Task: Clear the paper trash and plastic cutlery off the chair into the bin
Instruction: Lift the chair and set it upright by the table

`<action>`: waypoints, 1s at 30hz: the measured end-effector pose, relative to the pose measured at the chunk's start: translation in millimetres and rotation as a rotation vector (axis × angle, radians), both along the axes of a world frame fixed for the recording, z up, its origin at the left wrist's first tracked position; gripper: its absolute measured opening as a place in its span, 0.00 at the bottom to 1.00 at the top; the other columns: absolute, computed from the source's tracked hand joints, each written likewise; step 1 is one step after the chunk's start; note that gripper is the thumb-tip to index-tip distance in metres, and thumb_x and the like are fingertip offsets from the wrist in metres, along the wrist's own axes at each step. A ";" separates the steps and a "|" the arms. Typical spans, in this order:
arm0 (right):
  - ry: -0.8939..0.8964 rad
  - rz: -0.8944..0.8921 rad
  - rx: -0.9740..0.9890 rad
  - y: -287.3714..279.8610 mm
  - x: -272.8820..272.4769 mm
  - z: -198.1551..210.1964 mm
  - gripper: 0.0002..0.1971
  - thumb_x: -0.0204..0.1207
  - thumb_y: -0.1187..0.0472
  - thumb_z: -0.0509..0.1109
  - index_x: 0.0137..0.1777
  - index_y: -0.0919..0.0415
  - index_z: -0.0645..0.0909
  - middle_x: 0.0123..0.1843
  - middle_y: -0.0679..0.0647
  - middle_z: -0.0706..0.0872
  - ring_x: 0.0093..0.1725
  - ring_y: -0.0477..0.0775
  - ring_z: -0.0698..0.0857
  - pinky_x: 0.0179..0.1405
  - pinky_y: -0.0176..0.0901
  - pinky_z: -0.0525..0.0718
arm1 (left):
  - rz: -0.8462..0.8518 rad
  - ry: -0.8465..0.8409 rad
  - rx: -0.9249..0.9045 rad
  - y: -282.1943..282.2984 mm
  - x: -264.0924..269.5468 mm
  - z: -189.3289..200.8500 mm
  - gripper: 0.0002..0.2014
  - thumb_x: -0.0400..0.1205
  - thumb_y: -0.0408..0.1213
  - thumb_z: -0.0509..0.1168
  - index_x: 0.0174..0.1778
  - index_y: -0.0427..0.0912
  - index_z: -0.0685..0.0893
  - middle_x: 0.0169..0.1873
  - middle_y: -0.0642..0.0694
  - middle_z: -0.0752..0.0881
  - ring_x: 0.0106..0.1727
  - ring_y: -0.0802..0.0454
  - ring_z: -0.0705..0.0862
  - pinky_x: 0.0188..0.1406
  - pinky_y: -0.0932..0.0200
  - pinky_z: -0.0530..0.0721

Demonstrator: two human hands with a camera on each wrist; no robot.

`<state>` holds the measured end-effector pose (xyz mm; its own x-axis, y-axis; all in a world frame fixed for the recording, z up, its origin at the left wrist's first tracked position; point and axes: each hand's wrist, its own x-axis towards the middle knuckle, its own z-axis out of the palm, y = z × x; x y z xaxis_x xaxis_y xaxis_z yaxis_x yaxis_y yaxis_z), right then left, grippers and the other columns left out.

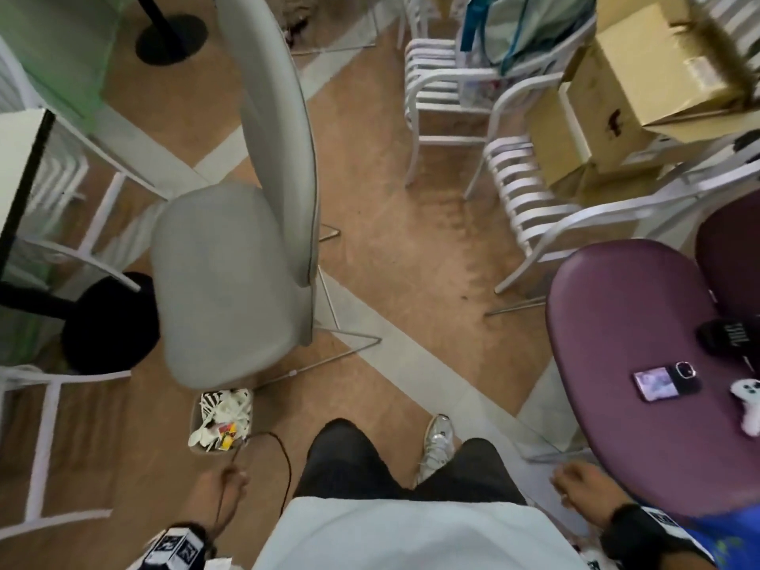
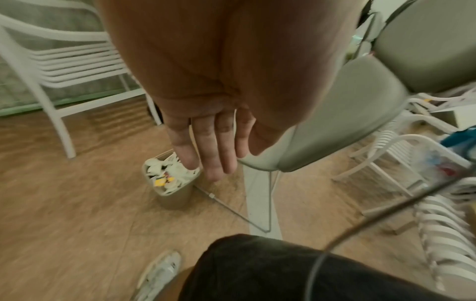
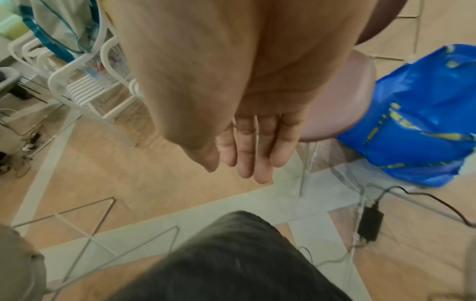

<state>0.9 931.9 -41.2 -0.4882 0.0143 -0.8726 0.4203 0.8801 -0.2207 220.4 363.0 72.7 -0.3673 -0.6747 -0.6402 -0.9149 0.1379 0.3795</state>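
Note:
The grey chair stands ahead on the left, its seat bare; the left wrist view shows that chair from the side. A small beige bin sits on the floor at its front edge, full of white paper trash, plastic cutlery and a yellow scrap; it appears again as the bin below my fingers. My left hand hangs at my side, near and above the bin, fingers straight and holding nothing. My right hand hangs by my right thigh, fingers relaxed and straight, holding nothing.
A purple chair on the right carries a phone, a white controller and a black speaker. White slatted chairs and cardboard boxes stand behind. A blue bag and a black cable lie near my right leg.

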 end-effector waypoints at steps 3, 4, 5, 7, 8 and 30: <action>0.071 0.033 -0.006 -25.0 -61.0 44.7 0.12 0.78 0.53 0.70 0.36 0.58 0.81 0.35 0.54 0.89 0.40 0.60 0.89 0.49 0.54 0.86 | -0.163 -0.001 -0.069 2.5 -53.6 31.1 0.08 0.81 0.27 0.68 0.47 0.45 0.86 0.47 0.39 0.91 0.47 0.43 0.88 0.55 0.47 0.84; 0.093 0.055 -0.008 -30.3 -77.6 52.7 0.11 0.78 0.54 0.70 0.37 0.59 0.81 0.36 0.54 0.89 0.40 0.58 0.89 0.49 0.53 0.85 | -0.189 0.020 -0.117 5.8 -80.5 48.8 0.08 0.81 0.28 0.68 0.47 0.47 0.86 0.48 0.40 0.91 0.47 0.43 0.88 0.54 0.49 0.84; 0.095 0.093 -0.009 -31.8 -91.2 54.5 0.11 0.79 0.55 0.70 0.38 0.60 0.81 0.37 0.55 0.89 0.40 0.58 0.88 0.48 0.52 0.84 | -0.189 0.057 -0.161 7.2 -103.1 63.1 0.08 0.81 0.29 0.68 0.47 0.49 0.86 0.46 0.41 0.91 0.46 0.43 0.88 0.51 0.51 0.84; 0.087 0.145 -0.012 -36.3 -116.3 53.0 0.10 0.80 0.55 0.70 0.41 0.61 0.81 0.39 0.56 0.89 0.41 0.58 0.88 0.48 0.51 0.84 | -0.211 0.153 -0.205 11.2 -148.2 89.2 0.07 0.83 0.30 0.66 0.50 0.47 0.86 0.41 0.44 0.90 0.43 0.46 0.87 0.44 0.58 0.82; 0.076 0.157 -0.022 -38.9 -130.0 50.7 0.10 0.80 0.55 0.71 0.41 0.60 0.81 0.39 0.57 0.89 0.42 0.59 0.88 0.49 0.52 0.85 | -0.200 0.208 -0.225 11.8 -171.5 99.5 0.07 0.84 0.31 0.64 0.54 0.44 0.86 0.42 0.45 0.89 0.42 0.48 0.86 0.43 0.62 0.80; 0.227 1.034 -0.301 -338.1 -472.7 163.9 0.05 0.82 0.57 0.67 0.55 0.48 0.80 0.49 0.46 0.87 0.48 0.46 0.86 0.47 0.36 0.76 | 0.307 0.342 -0.214 12.0 -431.7 202.3 0.22 0.90 0.53 0.46 0.59 0.43 0.81 0.57 0.50 0.83 0.60 0.50 0.79 0.61 0.54 0.71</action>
<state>-471.8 593.8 122.8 -0.2910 -0.6922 -0.6604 -0.5665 0.6810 -0.4641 -211.2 375.0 275.0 -0.2956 -0.8875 -0.3534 -0.7537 -0.0107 0.6571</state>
